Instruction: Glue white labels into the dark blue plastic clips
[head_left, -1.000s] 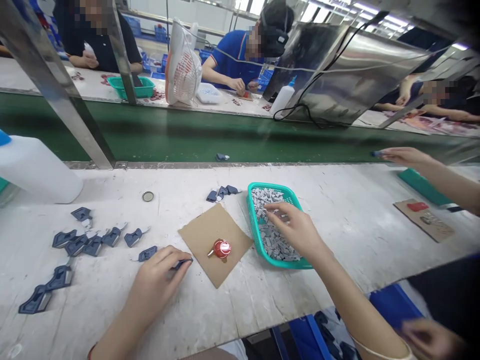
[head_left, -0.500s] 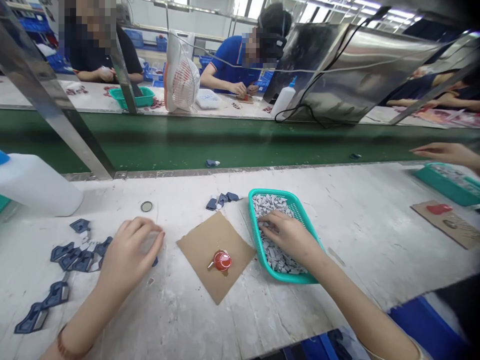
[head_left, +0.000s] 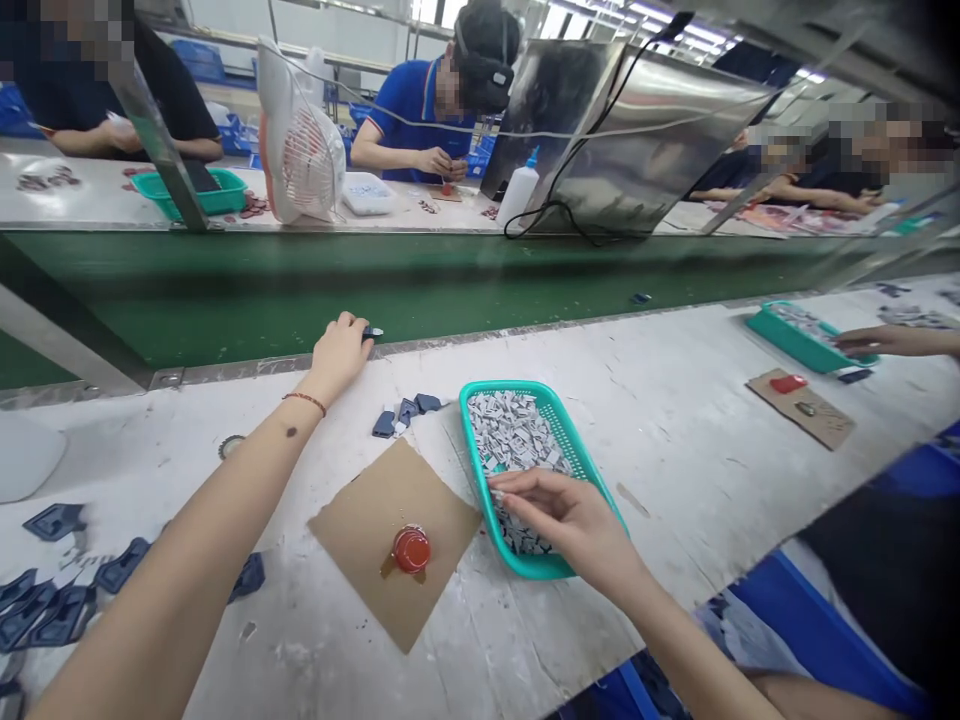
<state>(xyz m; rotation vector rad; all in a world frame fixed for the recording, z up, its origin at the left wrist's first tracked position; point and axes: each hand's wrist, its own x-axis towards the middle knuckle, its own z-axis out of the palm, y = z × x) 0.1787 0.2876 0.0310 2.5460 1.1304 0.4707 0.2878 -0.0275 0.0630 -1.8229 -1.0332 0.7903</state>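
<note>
Piece of dark blue colour with a pale tip (head_left: 373, 332) was at the near edge of the green belt (head_left: 465, 290), between the thumb and fingertips of left hand (head_left: 364, 337); I could not tell if these were closed firmly on it. The left arm was stretched far forward – the palm turned down, a thin bracelet (head_left: 305, 400) around the wrist. Right hand (head_left: 500, 492) was low over the green basket (head_left: 555, 567), its fingers bent, pinching a small pale part (head_left: 497, 492) against the thumb. Between the arms, a red cap-like object (head_left: 412, 550) stood on the brown cardboard (head_left: 397, 620). More dark blue pieces (head_left: 407, 412) lay just beyond the cardboard.
</note>
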